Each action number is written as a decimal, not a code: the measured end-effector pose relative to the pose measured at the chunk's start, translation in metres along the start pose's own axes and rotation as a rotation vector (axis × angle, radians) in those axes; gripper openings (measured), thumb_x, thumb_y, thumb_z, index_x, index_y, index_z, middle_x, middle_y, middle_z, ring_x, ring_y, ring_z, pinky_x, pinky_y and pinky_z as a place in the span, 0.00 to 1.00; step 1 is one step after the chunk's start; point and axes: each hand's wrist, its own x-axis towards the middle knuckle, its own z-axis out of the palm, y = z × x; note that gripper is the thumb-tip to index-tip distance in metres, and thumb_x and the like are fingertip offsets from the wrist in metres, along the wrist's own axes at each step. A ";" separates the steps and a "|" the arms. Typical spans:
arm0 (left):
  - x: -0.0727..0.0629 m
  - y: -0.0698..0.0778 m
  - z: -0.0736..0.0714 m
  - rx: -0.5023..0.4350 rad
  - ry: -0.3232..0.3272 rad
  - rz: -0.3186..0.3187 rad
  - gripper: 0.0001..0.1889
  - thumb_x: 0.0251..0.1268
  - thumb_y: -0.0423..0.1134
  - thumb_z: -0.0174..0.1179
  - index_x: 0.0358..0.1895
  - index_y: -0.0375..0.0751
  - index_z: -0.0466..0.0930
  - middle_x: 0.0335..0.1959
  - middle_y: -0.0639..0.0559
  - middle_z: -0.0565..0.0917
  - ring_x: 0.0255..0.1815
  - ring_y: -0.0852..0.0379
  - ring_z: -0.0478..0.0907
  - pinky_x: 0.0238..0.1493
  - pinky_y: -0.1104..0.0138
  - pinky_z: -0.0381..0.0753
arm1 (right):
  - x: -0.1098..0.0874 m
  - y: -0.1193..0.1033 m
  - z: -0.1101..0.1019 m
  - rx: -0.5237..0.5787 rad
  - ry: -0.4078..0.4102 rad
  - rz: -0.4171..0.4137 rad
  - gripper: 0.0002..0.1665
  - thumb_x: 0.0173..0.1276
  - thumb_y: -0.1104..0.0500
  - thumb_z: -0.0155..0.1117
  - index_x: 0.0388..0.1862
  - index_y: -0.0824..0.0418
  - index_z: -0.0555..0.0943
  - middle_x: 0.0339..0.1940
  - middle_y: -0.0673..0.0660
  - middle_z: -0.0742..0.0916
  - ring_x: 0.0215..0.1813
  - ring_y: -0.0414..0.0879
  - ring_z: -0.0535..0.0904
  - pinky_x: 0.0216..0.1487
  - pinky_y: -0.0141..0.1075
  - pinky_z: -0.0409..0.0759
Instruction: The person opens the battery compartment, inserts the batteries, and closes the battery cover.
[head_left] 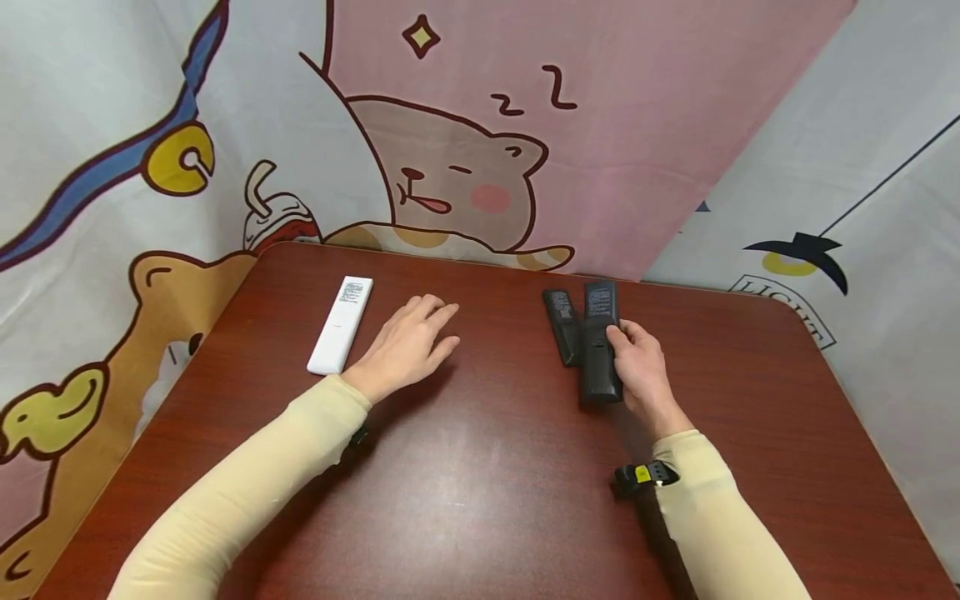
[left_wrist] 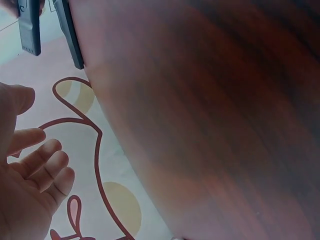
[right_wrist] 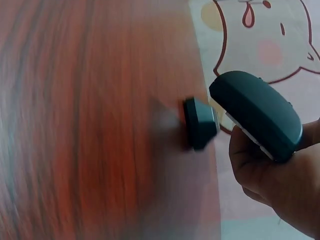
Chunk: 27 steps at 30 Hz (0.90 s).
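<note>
My right hand point(head_left: 643, 371) grips a large black remote control point(head_left: 600, 375) by its right side, thumb on the labelled back. In the right wrist view this remote point(right_wrist: 255, 112) is seen end-on, raised off the table. Just left of it a smaller black remote point(head_left: 564, 329) lies on the table, label side up. My left hand point(head_left: 408, 346) hovers over the table with fingers spread and holds nothing; its palm and loosely bent fingers show in the left wrist view. To its left lies a white remote point(head_left: 341, 325), back side up with printed text.
The reddish-brown wooden table point(head_left: 465, 483) has rounded far corners. Directly behind it hangs a cartoon-print curtain point(head_left: 637, 125), which also runs along both sides. A dark wrist strap point(head_left: 645, 477) sits on the right forearm.
</note>
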 end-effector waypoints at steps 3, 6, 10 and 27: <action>0.000 -0.002 -0.001 0.004 0.004 -0.003 0.26 0.71 0.42 0.66 0.66 0.33 0.78 0.55 0.40 0.80 0.54 0.41 0.77 0.58 0.52 0.77 | 0.002 0.001 -0.009 -0.031 0.009 0.003 0.30 0.85 0.50 0.43 0.77 0.67 0.66 0.47 0.59 0.80 0.37 0.39 0.80 0.36 0.35 0.82; 0.001 -0.004 -0.002 0.008 -0.001 -0.008 0.25 0.72 0.43 0.65 0.67 0.32 0.77 0.55 0.39 0.79 0.54 0.41 0.77 0.57 0.52 0.78 | 0.005 0.001 -0.016 -0.056 0.018 0.005 0.30 0.85 0.51 0.44 0.76 0.68 0.66 0.44 0.57 0.80 0.35 0.39 0.80 0.34 0.36 0.83; 0.001 -0.007 -0.003 0.014 -0.004 -0.019 0.25 0.73 0.43 0.63 0.67 0.32 0.77 0.56 0.39 0.79 0.55 0.40 0.77 0.58 0.51 0.77 | 0.009 0.004 -0.025 -0.094 0.022 0.009 0.31 0.85 0.50 0.43 0.77 0.69 0.65 0.45 0.59 0.80 0.35 0.38 0.80 0.34 0.36 0.83; -0.004 -0.030 -0.001 0.059 -0.035 -0.081 0.27 0.73 0.44 0.62 0.68 0.31 0.75 0.60 0.36 0.78 0.58 0.39 0.74 0.62 0.51 0.75 | 0.021 0.023 -0.047 -0.302 0.004 0.051 0.33 0.86 0.49 0.40 0.78 0.71 0.63 0.58 0.72 0.77 0.40 0.47 0.79 0.35 0.38 0.82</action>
